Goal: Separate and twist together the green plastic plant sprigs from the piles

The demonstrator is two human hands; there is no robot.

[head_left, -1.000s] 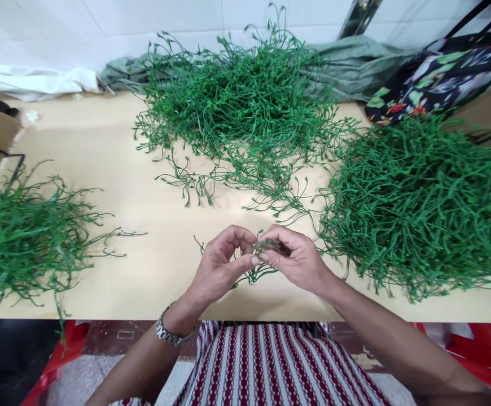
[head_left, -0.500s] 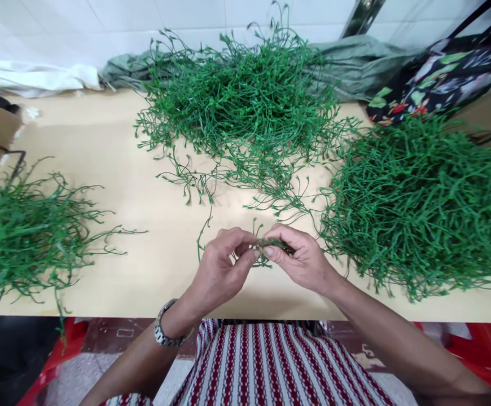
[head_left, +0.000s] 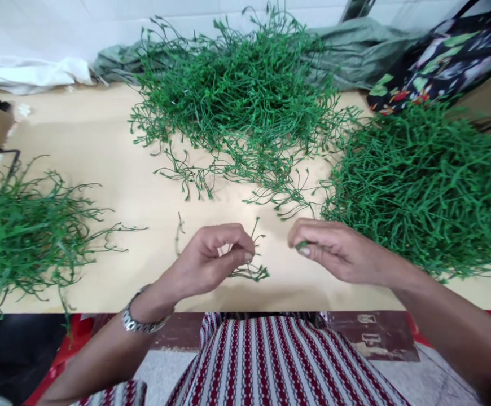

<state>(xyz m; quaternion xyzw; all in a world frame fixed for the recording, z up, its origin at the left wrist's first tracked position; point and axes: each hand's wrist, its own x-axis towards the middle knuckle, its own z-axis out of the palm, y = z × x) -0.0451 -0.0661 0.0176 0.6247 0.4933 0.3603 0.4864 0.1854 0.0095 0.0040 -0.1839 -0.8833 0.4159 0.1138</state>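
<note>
Carefully, a left hand (head_left: 211,256) pinches thin green stems (head_left: 251,275) over the surface (head_left: 114,129) between narrowed fingers, while the right hand (head_left: 341,248) grips a green bit (head_left: 301,246); a slack pinch could drop stems, and splayed tips could tangle.

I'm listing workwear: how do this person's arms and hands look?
Left hand and right hand are gloveless. A silver metal-link band circles the left wrist; a red-and-white patterned fabric sleeve shows farther up. No sleeve shows on the right arm.
</note>
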